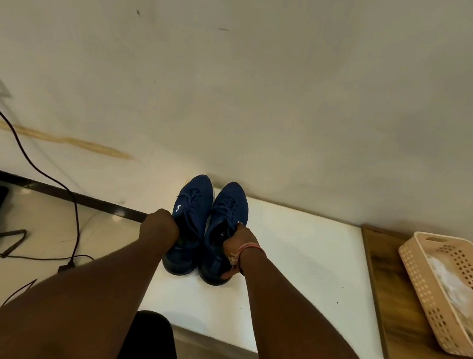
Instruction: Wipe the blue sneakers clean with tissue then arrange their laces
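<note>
The two blue sneakers point(208, 222) look like soft knitted cloth, matt and a bit fuzzy, with thin cloth laces point(191, 204) in the same blue. Their heel ends look darker and smoother. They stand at the back edge of a white table point(294, 257) that looks smooth and only a little shiny. At the right edge of the table lies a brown wooden board point(382, 292) with dark grain lines. On it sits a peach plastic basket point(434, 277), smooth, with rows of small holes. Something white and crumpled, like paper or thin plastic, lies inside. The wall point(265, 82) is matt and pale, with small marks. The floor point(45, 221) looks glossy.
</note>
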